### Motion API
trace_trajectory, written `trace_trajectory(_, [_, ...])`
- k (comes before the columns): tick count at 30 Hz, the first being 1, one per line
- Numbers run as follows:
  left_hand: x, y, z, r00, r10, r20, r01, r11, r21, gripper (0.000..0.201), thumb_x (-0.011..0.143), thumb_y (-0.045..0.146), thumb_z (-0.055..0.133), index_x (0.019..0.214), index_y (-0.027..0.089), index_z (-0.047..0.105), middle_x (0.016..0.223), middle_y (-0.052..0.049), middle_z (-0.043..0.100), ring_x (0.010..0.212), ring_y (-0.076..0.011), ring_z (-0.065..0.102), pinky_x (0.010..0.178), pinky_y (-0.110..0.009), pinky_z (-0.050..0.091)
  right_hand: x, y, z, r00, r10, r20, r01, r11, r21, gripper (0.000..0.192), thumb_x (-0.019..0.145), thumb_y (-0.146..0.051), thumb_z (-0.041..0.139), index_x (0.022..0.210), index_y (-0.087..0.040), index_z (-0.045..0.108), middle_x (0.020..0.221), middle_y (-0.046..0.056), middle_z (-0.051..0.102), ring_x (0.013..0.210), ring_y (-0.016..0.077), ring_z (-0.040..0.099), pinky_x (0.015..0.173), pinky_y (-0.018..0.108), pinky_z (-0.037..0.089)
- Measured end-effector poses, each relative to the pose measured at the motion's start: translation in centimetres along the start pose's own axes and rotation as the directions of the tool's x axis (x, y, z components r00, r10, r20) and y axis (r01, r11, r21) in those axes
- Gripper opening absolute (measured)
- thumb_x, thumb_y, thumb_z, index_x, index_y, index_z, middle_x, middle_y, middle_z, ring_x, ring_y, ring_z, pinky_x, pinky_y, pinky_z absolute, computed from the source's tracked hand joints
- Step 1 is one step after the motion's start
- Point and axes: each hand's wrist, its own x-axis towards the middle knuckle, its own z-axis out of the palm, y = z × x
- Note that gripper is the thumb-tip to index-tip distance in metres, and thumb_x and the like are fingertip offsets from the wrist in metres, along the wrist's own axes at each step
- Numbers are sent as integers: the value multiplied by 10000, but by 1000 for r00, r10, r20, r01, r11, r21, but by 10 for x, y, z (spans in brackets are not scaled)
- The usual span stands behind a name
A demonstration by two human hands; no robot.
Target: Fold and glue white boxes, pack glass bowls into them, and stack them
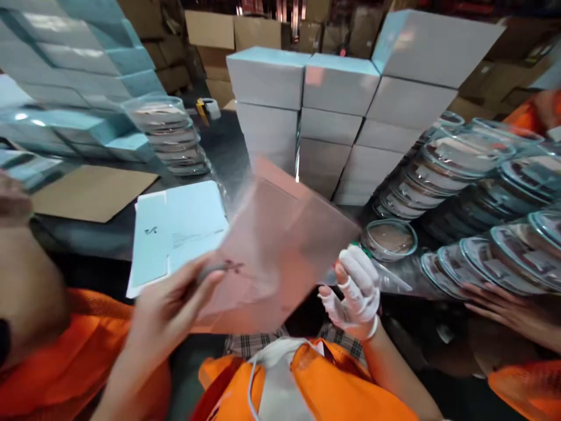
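Observation:
My left hand (169,307) is bare and grips the lower left edge of a flat pinkish sheet of cardboard (280,245), which is blurred by motion and tilted above the dark table (219,146). My right hand (357,292) wears a white glove with cut fingertips and pinches the sheet's lower right edge. A stack of flat pale blue box blanks (175,231) lies on the table just left of the sheet. A single clear round lidded container (390,238) sits behind my right hand.
Stacked white and pale blue boxes (333,111) rise at the back centre and at the far left (65,88). Rows of clear round containers (482,193) fill the right side. A short stack of them (170,137) stands left. Another person's hand (504,304) rests at right.

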Motion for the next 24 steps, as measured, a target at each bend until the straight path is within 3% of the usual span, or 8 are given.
trace_trajectory(3, [-6,1,38,939,165,300,-137,984,-113,270,1003,378,650,1157,242,826,1034,-61,862,838,-221,824,745,-258,658,19,-4,-5,989,142,30,-143,989,36,653,996,-216,628,1618,-322,457,1310,123,728,1237,325,689,1065,530,573])
trace_trajectory(7, [-18,-18,52,952,148,270,-119,985,-122,251,996,319,639,1124,274,851,1029,-81,861,894,-244,833,792,-280,673,13,3,-7,922,294,252,-342,923,176,232,1057,-308,587,1255,-238,688,1081,99,763,1002,268,727,899,429,610])
trace_trajectory(11, [-28,-35,32,958,149,247,-122,985,-121,253,993,326,641,1092,282,869,982,-86,850,849,-229,824,735,-246,661,9,9,-8,840,266,472,-397,896,201,224,1013,-421,672,1095,-229,751,985,100,764,930,272,697,852,419,597])
trace_trajectory(13, [-30,-43,21,959,145,244,-128,988,-85,251,986,331,661,1142,323,858,1009,-58,859,869,-227,833,750,-240,664,10,12,-7,740,190,646,-488,812,320,298,968,-497,709,1055,-217,764,974,95,770,906,260,700,828,393,600])
trace_trajectory(17, [-29,-64,17,941,174,290,-157,984,-81,288,978,370,688,1227,343,830,1030,-43,867,845,-221,838,751,-224,663,4,18,5,416,22,909,-835,404,373,500,959,-609,600,1163,-182,761,1069,82,787,948,243,731,828,352,612])
trace_trajectory(20, [-34,-79,28,914,203,352,-211,977,-16,332,1024,344,586,1273,376,802,1100,-37,860,934,-233,835,816,-256,671,-13,11,21,213,-110,971,-895,377,239,404,797,-580,785,996,-229,787,965,18,772,926,243,704,877,358,598])
trace_trajectory(22, [-44,-86,39,907,216,361,-267,959,96,368,1027,367,588,1358,385,748,1240,-49,828,1092,-265,806,946,-327,663,-30,2,32,147,-181,973,-934,297,196,412,683,-551,886,934,-245,774,926,-8,743,902,227,671,868,340,586])
trace_trajectory(24, [-60,-89,53,882,257,395,-352,916,190,584,958,487,711,1517,343,620,1434,-107,737,1277,-336,727,1102,-447,606,-48,-7,41,132,-198,971,-981,112,156,496,676,-604,877,969,-222,757,916,-1,703,845,193,632,823,320,574])
